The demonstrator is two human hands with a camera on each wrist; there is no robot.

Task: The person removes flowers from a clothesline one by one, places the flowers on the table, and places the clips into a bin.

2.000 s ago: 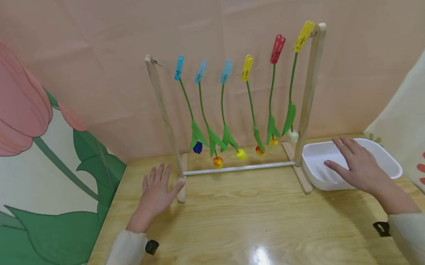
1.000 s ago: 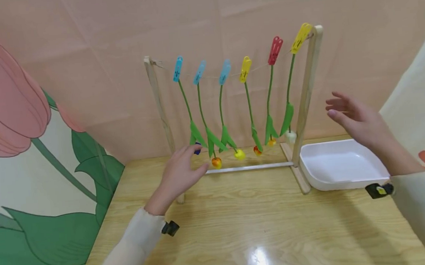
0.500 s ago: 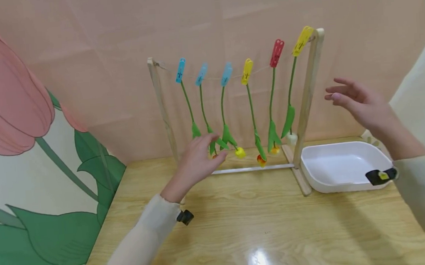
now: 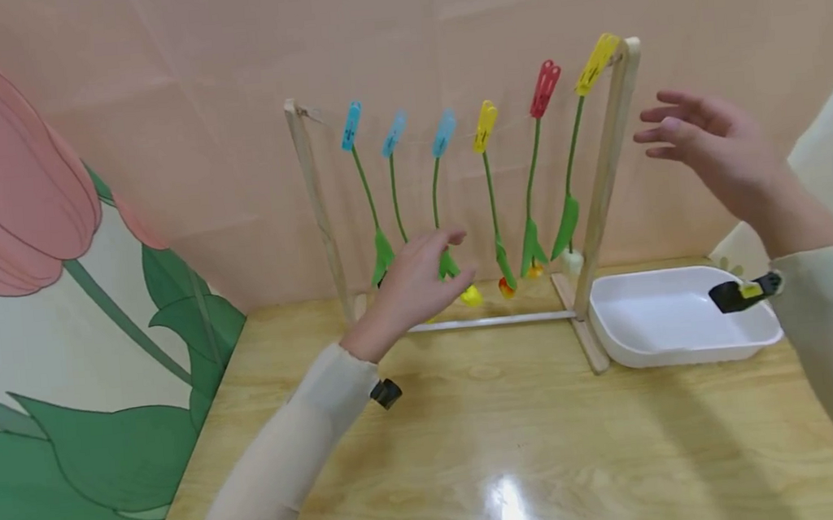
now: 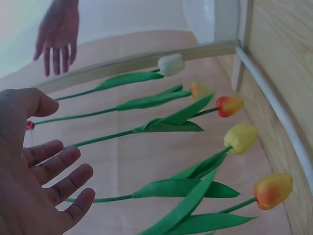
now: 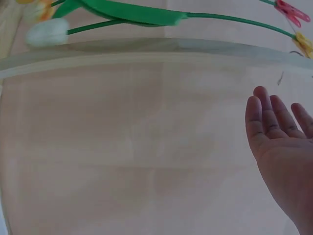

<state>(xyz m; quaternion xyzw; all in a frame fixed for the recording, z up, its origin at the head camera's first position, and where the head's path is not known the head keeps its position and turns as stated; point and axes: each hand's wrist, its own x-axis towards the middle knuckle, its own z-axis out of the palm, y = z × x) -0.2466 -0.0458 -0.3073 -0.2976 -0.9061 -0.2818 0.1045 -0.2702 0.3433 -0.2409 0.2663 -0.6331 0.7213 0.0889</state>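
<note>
Several artificial tulips hang heads down from a string, each held by a clothespin. My left hand (image 4: 418,284) is in front of the left tulips, fingers loosely bent and nothing in them. It overlaps an orange-yellow tulip (image 5: 273,191) in the head view. Just past its fingertips there hangs a yellow tulip (image 4: 471,295). My right hand (image 4: 724,154) is raised in the air, relaxed, to the right of the wooden stand (image 4: 611,171). Nearest to it are a yellow clothespin (image 4: 597,64) and the white tulip (image 4: 572,261). A red clothespin (image 4: 545,89) sits beside the yellow one.
A white plastic tub (image 4: 696,355) stands right of the stand, below my right hand. A white bar (image 4: 495,321) joins the stand's feet low over the wooden table (image 4: 518,431). Pink cloth (image 4: 231,144) hangs behind, with a flower-printed panel on the left.
My left hand has moved from beside the left post to the right, across the left tulips. My right hand has risen from over the tub to beside the right post's upper part.
</note>
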